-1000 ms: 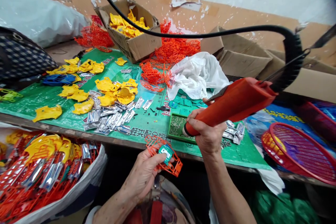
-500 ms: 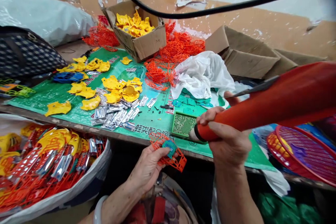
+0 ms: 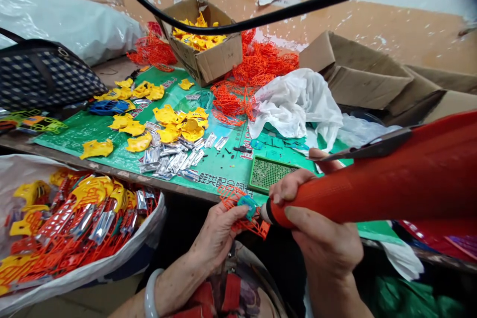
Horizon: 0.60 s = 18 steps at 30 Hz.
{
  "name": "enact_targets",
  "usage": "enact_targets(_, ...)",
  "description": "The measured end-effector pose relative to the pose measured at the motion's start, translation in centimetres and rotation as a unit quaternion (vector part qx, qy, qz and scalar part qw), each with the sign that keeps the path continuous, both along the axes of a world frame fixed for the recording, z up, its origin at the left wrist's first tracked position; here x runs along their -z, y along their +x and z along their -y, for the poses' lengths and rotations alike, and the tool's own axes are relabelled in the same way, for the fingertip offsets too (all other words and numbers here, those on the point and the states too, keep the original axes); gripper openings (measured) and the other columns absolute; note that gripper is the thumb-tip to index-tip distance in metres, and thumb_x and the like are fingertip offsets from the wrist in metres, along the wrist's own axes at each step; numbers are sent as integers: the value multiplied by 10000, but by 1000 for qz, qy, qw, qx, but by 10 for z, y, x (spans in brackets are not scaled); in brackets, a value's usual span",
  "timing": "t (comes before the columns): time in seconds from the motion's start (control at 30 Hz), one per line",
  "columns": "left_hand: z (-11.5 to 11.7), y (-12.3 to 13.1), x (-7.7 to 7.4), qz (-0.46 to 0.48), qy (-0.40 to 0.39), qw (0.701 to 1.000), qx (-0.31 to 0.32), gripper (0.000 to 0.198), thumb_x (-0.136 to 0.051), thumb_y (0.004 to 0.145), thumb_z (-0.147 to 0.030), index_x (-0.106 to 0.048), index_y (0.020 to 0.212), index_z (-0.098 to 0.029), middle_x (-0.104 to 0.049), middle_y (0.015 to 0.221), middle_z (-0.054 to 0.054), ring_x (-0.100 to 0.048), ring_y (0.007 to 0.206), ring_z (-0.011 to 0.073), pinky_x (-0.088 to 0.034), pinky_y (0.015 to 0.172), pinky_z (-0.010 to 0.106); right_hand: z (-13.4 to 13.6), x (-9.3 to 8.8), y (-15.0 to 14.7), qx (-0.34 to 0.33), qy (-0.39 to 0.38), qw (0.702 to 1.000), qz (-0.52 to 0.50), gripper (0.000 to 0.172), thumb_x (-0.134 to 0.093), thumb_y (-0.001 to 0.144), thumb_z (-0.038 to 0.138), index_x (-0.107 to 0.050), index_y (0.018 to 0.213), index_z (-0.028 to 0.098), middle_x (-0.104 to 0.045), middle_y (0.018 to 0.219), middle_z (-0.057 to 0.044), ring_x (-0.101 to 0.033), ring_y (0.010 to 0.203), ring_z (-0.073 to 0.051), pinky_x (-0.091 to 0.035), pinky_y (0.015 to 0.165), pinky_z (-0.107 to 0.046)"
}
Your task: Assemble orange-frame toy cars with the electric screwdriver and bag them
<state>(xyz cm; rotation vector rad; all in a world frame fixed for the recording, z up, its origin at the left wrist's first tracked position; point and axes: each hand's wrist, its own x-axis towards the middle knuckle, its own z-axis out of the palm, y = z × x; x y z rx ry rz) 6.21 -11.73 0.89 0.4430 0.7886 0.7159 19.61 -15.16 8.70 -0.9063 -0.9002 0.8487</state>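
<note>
My left hand (image 3: 219,226) pinches an orange plastic frame (image 3: 261,228) with a teal plastic piece (image 3: 246,205) on it, just off the table's front edge. In my right hand (image 3: 324,228) is a red power screwdriver (image 3: 357,184), fingers wrapped round its front end. Its tip meets the orange frame beside the teal piece; the exact contact spot is too small to make out. Behind the tip lies a green perforated tray (image 3: 274,175) with tiny parts, partly covered by my right hand.
Yellow shells (image 3: 179,124) and silver pieces (image 3: 169,159) lie on the green sheet. Farther back are a box of yellow shells (image 3: 219,59), orange frames (image 3: 261,62) and a white plastic bag (image 3: 294,102). A sack of assembled parts (image 3: 160,218) stands left. A black cable (image 3: 261,25) crosses above.
The screwdriver has come down and left, away from the green tray, and its tip now reaches the orange frame. The view has shifted slightly. My left hand keeps its grip.
</note>
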Motion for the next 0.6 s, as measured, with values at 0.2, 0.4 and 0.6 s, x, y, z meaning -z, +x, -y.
enact_targets(0.2, 1, 2, -3, -7, -2, 1000, -2, 266, -794, 681, -234, -734, 912, -116, -713, 831, 58, -636, 733, 152, -542, 745, 289, 0, 1, -2, 11, -13, 1000, 15, 460, -734, 712, 197, -529, 1113, 293, -606, 765, 60, -591, 665, -134, -489, 775, -366)
enact_targets(0.4, 2, 2, 0, -3, 11, 1000, 5, 169, -755, 726, -216, -728, 871, -135, -692, 793, 35, -615, 695, 135, -524, 719, 275, 0, 7, -3, 27, -45, 998, 43, 330, -726, 687, 216, -569, 976, 245, -579, 759, 36, -577, 687, -148, -498, 762, -378)
enact_targets(0.6, 2, 3, -1, 6, 12, 1000, 7, 157, -751, 733, -221, -728, 861, -134, -699, 798, 41, -630, 709, 148, -532, 725, 287, 0, 7, -4, 21, -39, 998, 50, 264, -726, 692, 216, -575, 907, 236, -578, 755, 31, -576, 691, -148, -503, 764, -380)
